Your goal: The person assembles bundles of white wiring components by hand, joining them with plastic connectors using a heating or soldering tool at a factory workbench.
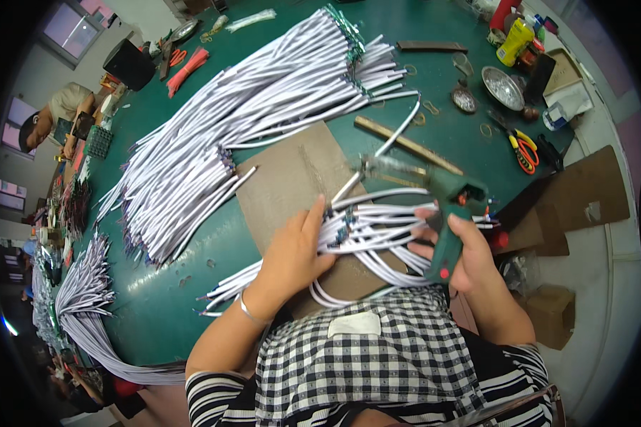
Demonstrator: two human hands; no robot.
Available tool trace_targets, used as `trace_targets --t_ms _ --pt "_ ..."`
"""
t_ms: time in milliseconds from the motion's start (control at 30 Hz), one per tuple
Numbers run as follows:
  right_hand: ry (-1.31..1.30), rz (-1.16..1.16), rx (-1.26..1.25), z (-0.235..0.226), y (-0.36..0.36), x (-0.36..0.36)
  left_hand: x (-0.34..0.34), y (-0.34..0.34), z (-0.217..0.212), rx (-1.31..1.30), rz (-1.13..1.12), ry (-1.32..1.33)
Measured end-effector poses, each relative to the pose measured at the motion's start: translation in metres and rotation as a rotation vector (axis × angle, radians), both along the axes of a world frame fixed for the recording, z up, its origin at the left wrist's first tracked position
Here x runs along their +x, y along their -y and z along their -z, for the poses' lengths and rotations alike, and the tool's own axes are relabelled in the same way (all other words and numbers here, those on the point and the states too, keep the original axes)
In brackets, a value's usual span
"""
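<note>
My left hand (pixel 295 245) wraps over a bundle of white cables (pixel 381 224) in front of me, fingers and thumb on its two sides. Small dark and coloured ends show in the bundle's middle, and its cables loop round toward my apron. In my right hand (pixel 473 256) is a green pistol-shaped tool (pixel 445 245) with a red button at its handle's foot. The tool's front points left above the bundle and is blurred, so its exact kind is unclear. Beneath the bundle lies a brown board (pixel 285 174) on the green table (pixel 192 292).
A large pile of white cables (pixel 242 92) covers the table's far side, with a shorter bunch (pixel 181 203) nearer. At right lie a wooden stick (pixel 406 144), orange-handled pliers (pixel 523 149), a metal bowl (pixel 502 87) and a yellow bottle (pixel 516 43). Another person (pixel 68 107) works far left.
</note>
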State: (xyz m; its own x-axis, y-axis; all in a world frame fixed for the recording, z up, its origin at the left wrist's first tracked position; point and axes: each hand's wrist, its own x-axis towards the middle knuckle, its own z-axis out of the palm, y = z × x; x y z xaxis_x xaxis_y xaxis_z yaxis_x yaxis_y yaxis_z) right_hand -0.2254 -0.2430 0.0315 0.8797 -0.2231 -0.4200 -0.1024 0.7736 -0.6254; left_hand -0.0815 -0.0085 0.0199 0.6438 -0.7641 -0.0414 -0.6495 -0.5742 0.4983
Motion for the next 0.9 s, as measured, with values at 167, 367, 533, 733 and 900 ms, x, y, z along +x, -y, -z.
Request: trace_targets --t_ms 167,367,533,733,900 --pt "0.233 0.005 -0.01 0.021 0.002 0.046 0.004 0.004 -0.003 -0.116 0.055 -0.068" --pt "0.389 0.023 -0.064 0.036 -0.007 0.096 0.01 -0.031 -0.016 -0.147 0.164 -0.29" --pt "0.435 0.031 -0.036 0.04 -0.009 0.097 -0.015 -0.046 -0.009 0.038 0.147 0.03" --pt "0.535 0.017 -0.048 0.023 0.004 0.108 -0.001 -0.03 -0.004 0.0 0.028 -0.076" --pt "0.579 0.034 -0.044 0.002 -0.006 0.111 -0.01 0.0 -0.005 -0.182 -0.043 0.035"
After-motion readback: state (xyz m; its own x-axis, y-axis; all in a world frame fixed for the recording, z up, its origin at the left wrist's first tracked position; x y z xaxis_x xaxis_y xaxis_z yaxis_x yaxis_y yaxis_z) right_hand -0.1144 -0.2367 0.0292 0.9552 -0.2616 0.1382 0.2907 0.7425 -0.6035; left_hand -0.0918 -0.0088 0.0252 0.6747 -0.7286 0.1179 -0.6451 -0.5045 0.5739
